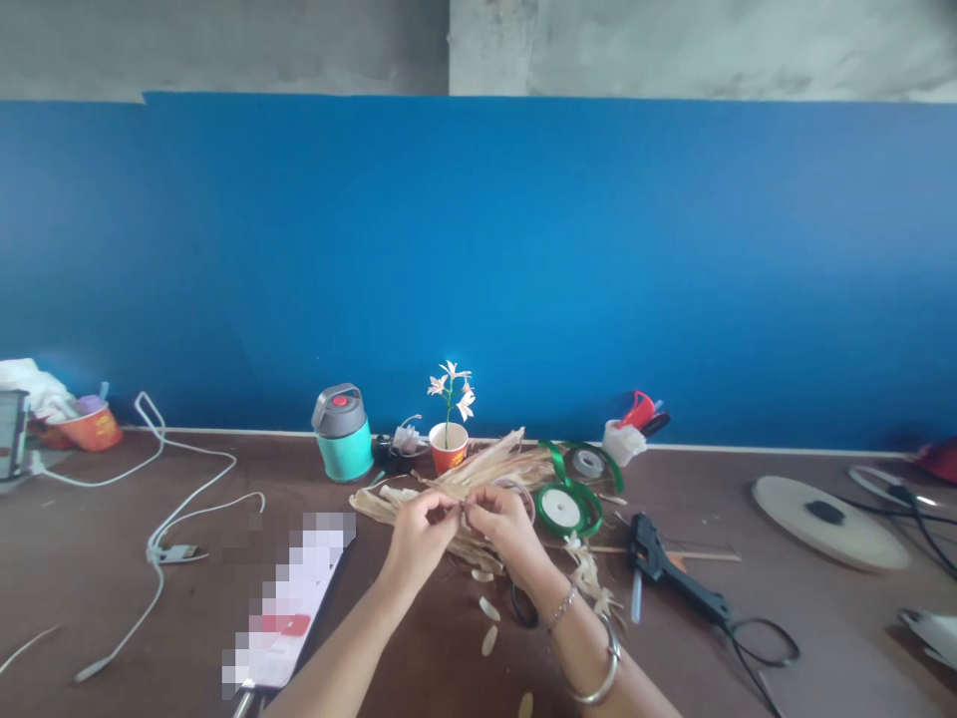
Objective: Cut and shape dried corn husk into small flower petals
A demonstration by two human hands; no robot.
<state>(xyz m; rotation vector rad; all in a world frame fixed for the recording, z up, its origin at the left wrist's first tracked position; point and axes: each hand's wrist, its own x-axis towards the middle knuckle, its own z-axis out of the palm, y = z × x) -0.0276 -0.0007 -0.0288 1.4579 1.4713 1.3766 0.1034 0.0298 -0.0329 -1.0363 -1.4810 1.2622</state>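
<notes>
My left hand [419, 534] and my right hand [502, 524] meet over the brown table [112, 558], fingertips pinched together on a small pale piece of dried husk [461, 511]. Just behind them lies a pile of dried husk strips [493, 467]. Several cut petal shapes [489, 638] lie on the table below my wrists. A black scissor handle [523, 608] shows under my right wrist, which wears bracelets. A finished husk flower stands in a small red cup [449, 446] behind the pile.
A green ribbon spool [562, 509] and a tape roll [588, 463] lie right of the pile. A black glue gun [665, 568] with its cord lies further right. A teal jug [342, 434], white cables [171, 509] and a round board [829, 521] also occupy the table.
</notes>
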